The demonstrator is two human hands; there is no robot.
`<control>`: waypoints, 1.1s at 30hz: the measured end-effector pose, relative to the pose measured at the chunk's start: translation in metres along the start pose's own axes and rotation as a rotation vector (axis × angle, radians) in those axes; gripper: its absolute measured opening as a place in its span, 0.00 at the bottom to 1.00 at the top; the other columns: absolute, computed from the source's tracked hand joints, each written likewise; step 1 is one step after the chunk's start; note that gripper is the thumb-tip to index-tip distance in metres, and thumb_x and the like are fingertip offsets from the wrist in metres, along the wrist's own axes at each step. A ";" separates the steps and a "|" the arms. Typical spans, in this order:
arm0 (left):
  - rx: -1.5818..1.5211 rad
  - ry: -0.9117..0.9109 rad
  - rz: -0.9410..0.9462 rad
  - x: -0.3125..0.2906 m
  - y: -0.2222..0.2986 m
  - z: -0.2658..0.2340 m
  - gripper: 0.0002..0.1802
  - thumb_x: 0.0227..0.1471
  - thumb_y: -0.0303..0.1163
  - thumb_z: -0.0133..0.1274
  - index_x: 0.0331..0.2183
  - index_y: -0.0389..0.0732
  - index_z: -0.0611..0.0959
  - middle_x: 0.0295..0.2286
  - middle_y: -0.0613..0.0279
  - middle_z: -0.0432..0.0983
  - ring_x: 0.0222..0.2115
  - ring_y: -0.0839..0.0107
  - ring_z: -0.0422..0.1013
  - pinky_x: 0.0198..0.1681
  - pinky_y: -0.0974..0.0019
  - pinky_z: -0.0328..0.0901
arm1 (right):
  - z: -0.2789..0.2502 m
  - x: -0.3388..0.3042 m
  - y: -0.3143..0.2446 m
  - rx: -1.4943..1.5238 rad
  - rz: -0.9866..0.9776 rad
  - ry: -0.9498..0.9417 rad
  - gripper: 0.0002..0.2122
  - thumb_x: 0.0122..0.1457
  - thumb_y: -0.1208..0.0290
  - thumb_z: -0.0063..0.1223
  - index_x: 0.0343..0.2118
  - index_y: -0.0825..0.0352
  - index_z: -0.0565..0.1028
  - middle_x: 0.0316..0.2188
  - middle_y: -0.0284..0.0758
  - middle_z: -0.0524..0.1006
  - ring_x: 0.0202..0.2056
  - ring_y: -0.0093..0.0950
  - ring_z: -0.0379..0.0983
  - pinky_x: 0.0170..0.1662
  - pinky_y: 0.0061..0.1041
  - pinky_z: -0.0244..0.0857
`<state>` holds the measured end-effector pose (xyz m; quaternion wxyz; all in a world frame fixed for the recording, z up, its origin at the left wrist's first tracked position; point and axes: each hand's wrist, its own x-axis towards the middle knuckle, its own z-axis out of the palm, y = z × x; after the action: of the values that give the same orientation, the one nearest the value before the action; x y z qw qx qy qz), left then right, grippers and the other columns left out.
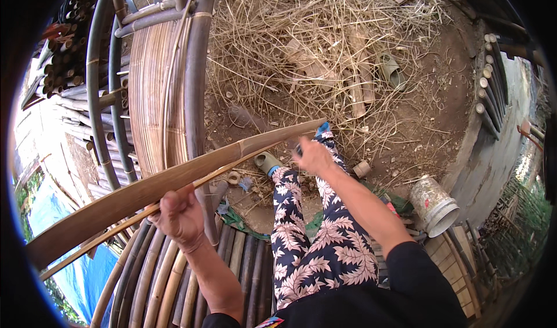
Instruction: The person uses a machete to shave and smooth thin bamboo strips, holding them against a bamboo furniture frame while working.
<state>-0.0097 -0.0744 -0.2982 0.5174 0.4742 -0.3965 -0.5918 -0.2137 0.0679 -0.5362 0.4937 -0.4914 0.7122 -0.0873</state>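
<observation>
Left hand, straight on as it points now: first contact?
Beyond the thin strip it holds, the left hand would probably meet the wide bamboo strip first; the gap in depth is unclear.

Brown dirt floor [444,125], tangled pale strips [267,43], olive clog [387,65]

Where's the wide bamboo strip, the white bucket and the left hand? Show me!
Wide bamboo strip [162,181], head view: middle of its flat face.
White bucket [425,196], head view: its outer side wall.
Left hand [181,220], head view: its middle.
</observation>
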 end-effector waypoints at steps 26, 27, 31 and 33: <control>-0.201 0.383 0.138 0.011 0.162 -0.128 0.20 0.64 0.36 0.44 0.19 0.44 0.63 0.15 0.71 0.50 0.14 0.81 0.47 0.17 0.76 0.49 | -0.036 -0.003 0.064 -0.155 0.450 -0.139 0.18 0.49 0.60 0.58 0.37 0.70 0.76 0.36 0.51 0.78 0.40 0.48 0.76 0.45 0.40 0.69; -0.181 0.493 0.169 0.006 0.190 -0.128 0.20 0.63 0.37 0.45 0.20 0.44 0.63 0.15 0.72 0.49 0.14 0.80 0.47 0.17 0.76 0.49 | -0.050 -0.015 0.092 -0.107 0.644 -0.102 0.17 0.47 0.62 0.57 0.37 0.70 0.77 0.37 0.52 0.78 0.41 0.48 0.75 0.44 0.39 0.69; -0.237 0.789 0.168 -0.049 0.245 -0.162 0.21 0.57 0.48 0.53 0.17 0.48 0.71 0.12 0.75 0.57 0.14 0.81 0.55 0.24 0.72 0.60 | -0.123 -0.092 0.142 -0.010 0.784 0.170 0.09 0.46 0.71 0.52 0.27 0.73 0.76 0.21 0.45 0.77 0.23 0.37 0.77 0.25 0.36 0.67; -0.286 0.910 0.162 -0.077 0.245 -0.169 0.24 0.53 0.52 0.55 0.16 0.50 0.69 0.12 0.76 0.59 0.14 0.81 0.57 0.30 0.66 0.64 | -0.158 -0.122 0.108 0.240 0.812 0.229 0.12 0.48 0.70 0.54 0.32 0.74 0.75 0.17 0.41 0.74 0.22 0.38 0.74 0.27 0.35 0.67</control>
<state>0.2132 -0.0314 -0.0911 0.7429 0.5764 -0.0803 -0.3307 -0.4014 0.1606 -0.4482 0.4596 -0.0979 0.8825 -0.0221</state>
